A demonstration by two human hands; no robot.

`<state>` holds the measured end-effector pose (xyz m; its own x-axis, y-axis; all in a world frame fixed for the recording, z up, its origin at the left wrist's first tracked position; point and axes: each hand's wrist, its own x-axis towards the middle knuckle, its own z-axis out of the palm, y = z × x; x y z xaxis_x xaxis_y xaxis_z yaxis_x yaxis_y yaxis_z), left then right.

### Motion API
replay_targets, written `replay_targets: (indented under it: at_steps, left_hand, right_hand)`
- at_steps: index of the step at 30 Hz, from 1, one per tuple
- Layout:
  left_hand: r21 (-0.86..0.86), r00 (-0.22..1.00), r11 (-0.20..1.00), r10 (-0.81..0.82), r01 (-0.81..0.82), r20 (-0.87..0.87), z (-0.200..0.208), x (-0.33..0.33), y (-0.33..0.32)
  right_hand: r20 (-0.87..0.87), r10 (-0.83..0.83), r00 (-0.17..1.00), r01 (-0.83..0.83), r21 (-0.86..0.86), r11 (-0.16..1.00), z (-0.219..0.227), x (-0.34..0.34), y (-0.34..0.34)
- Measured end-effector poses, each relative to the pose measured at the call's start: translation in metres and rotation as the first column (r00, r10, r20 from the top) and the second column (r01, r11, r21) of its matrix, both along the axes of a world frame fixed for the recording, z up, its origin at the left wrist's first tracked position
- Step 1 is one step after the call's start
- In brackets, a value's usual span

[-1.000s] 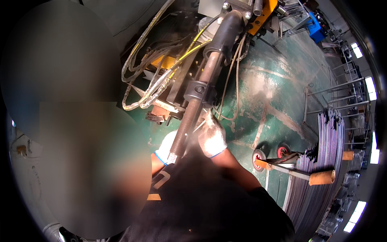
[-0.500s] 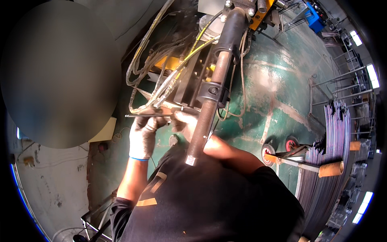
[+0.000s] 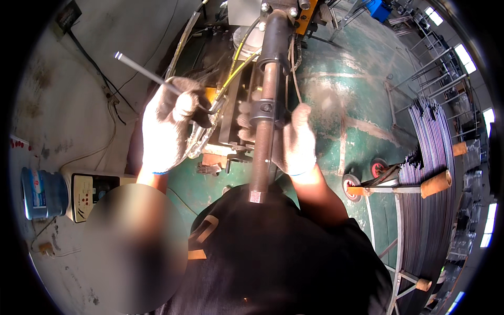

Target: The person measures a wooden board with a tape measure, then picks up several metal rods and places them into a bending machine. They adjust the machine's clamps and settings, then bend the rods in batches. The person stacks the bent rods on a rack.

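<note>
A long thin metal rod (image 3: 140,68) points up and to the left from my left hand (image 3: 167,122), closed around it in a white glove with dark, soiled fingertips. The rod's lower end is partly hidden by my fingers; a dark bent piece shows beside them. My right hand (image 3: 296,140), also gloved, wraps from beneath around a black collar (image 3: 266,109) with a round screw recess. Its fingertips show left of the collar, its thumb right of it. Through the collar runs a threaded shaft (image 3: 261,157), which leads up into a black cylinder (image 3: 275,44).
Yellow-striped hoses (image 3: 242,67) hang left of the cylinder. A wheeled rack (image 3: 397,210) at right carries a stack of thin metal rods (image 3: 430,152). A blue water bottle (image 3: 44,193) lies by the left wall. Green worn floor (image 3: 362,94) stretches beyond.
My hands have parted. The left has risen, and the rod has swung from level to slanting up-left. My right hand has left the rod area and taken hold of the collar.
</note>
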<state>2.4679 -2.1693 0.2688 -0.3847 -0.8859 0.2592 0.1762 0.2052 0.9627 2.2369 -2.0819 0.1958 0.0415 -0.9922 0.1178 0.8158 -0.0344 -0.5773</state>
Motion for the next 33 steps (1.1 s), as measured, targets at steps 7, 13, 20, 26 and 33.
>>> replay_targets:
  at_steps: [7, 13, 20, 26, 33]
  left_hand:
    - [-0.009, 0.945, 0.953, -0.299, 0.302, 0.133, 0.037, -0.038, -0.019]
    - [-0.075, 0.907, 0.915, -0.377, 0.396, 0.186, 0.032, -0.046, -0.027]
    - [-0.101, 0.892, 0.906, -0.376, 0.41, 0.251, 0.036, -0.048, -0.033]
    - [-0.118, 0.841, 0.841, -0.497, 0.528, 0.216, 0.043, -0.053, -0.043]
    - [-0.19, 0.85, 0.841, -0.452, 0.507, 0.27, 0.044, -0.05, -0.042]
  right_hand:
    - [-0.056, -0.141, 0.988, 0.151, 0.252, 0.956, 0.033, 0.013, -0.002]
    - [-0.111, -0.184, 0.977, 0.206, 0.241, 0.948, 0.032, 0.013, -0.002]
    - [-0.126, -0.185, 0.975, 0.211, 0.238, 0.948, 0.029, 0.012, -0.003]
    - [-0.148, -0.184, 0.972, 0.216, 0.243, 0.946, 0.031, 0.012, -0.003]
    - [-0.162, -0.201, 0.966, 0.235, 0.228, 0.945, 0.035, 0.016, -0.004]
